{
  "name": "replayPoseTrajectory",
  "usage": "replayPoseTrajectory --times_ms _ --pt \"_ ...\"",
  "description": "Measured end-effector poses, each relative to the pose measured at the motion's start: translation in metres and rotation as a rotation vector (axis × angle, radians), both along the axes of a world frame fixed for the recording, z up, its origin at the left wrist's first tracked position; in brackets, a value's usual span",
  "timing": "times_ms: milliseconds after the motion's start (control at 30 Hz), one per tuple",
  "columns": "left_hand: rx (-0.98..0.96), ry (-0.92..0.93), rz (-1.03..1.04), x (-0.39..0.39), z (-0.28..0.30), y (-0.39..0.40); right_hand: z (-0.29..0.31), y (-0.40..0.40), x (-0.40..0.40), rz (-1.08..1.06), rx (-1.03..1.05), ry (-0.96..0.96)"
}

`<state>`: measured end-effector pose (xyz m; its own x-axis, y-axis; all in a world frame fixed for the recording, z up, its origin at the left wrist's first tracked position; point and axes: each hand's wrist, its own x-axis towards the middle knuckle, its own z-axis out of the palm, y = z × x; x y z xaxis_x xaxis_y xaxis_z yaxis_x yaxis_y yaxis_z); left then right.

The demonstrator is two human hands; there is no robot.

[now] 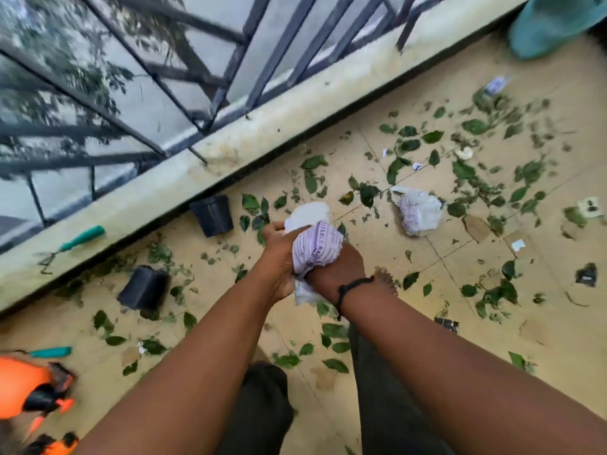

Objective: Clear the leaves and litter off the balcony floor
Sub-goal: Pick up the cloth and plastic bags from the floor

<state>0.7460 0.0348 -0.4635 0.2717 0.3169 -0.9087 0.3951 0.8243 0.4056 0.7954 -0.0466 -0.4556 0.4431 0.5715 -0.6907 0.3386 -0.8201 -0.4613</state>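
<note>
The orange sprayer (31, 390) is cut off at the left edge — railing (138, 70) and tree are blurred.

Floor (427, 339): beige tiles w/ dark grout lines. Low pale concrete curb (230, 156) along edge, dark metal railing (184, 93) above. Diffuse daylight.

Green leaves (407, 131) dot the pale yellow tiled floor (492, 274). Both crumpled bags (317, 247) are white with purple stripes. Two black pots (212, 215), teal-handled tools (83, 237), an orange-and-black sprayer (29, 387) lower left.
</note>
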Motion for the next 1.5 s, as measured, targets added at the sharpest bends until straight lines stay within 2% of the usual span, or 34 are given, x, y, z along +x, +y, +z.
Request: replayPoseTrajectory --times_ms 67,100,200,233,267,333,467,567,600,700,733,800,933,1100,1200,1367,1500 --pt "0.087 -0.008 -0.03 0.002 0.025 0.007 0.032 0.006 0.005 -0.092 0.044 0.192" --pt "0.138 -0.006 -0.054 0.004 0.043 0.01 0.05 0.002 0.01 -0.253 0.127 0.329" --pt "0.156 -0.045 -0.025 0.01 0.085 0.022 0.103 -0.01 0.028 -0.973 0.444 0.891" --pt "0.19 -0.064 -0.053 0.015 0.099 0.025 0.114 -0.015 0.027 -1.155 0.525 1.034" --pt "0.253 -0.058 -0.086 0.019 0.122 0.024 0.124 -0.017 0.024 -1.241 0.567 1.115" --pt "0.405 -0.064 -0.217 0.021 0.156 0.013 0.142 -0.011 0.014 -1.24 0.6 1.174" --pt "0.875 -0.092 -0.711 0.023 0.211 -0.021 0.177 -0.006 0.001 -1.386 0.805 1.3" --pt "1.116 -0.046 -1.215 0.035 0.227 -0.02 0.183 -0.018 0.013 -1.46 0.869 1.223" --pt "1.131 -0.047 -1.308 0.039 0.233 -0.019 0.187 -0.024 0.018 -1.452 0.83 1.167" --pt "0.956 -0.253 -1.327 0.053 0.246 -0.025 0.192 -0.057 0.041 -1.457 0.67 0.895" --pt "0.974 -0.294 -1.342 0.059 0.25 -0.031 0.195 -0.074 0.052 -1.47 0.644 0.802" --pt "0.979 -0.26 -1.369 0.07 0.255 -0.05 0.197 -0.111 0.072 -1.491 0.622 0.66" --pt "0.689 -0.243 -1.381 0.103 0.255 -0.111 0.202 -0.175 0.105 -1.525 0.562 0.512" --pt "0.902 -0.271 -1.643 0.18 0.256 -0.184 0.213 -0.272 0.157 -1.482 0.494 0.212" --pt "0.94 -0.216 -1.838 0.224 0.259 -0.218 0.223 -0.337 0.187 -1.308 0.346 0.015" --pt "1.0 -0.254 -2.138 0.273 0.259 -0.278 0.246 -0.421 0.207 -1.056 0.003 -0.13" --pt "1.057 -0.317 -2.296 0.301 0.261 -0.32 0.247 -0.464 0.213 -1.005 -0.074 -0.179"
